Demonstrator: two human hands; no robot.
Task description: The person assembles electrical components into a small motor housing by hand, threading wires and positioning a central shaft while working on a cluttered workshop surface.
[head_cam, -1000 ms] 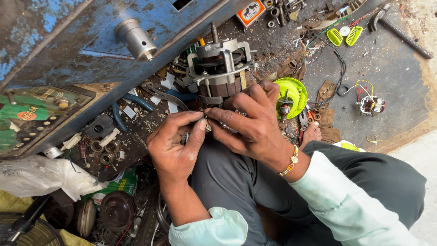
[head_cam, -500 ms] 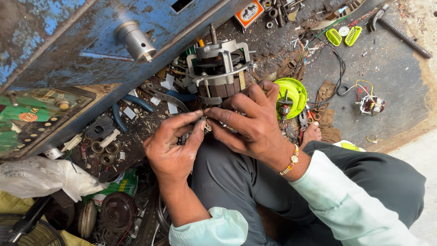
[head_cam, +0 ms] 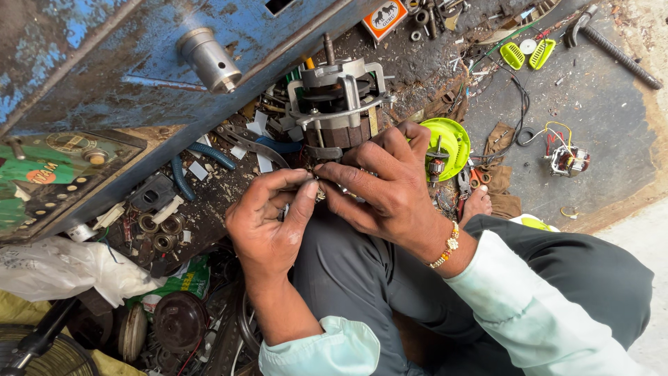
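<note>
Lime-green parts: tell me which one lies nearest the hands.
The round lime-green disc, just beyond the right hand with a small rotor standing on it. The two slotted oval pieces lie far off at the top.

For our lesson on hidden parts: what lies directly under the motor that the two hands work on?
Under the motor the left hand and right hand pinch something small; fingers cover it. Below them are grey trousers.
</note>
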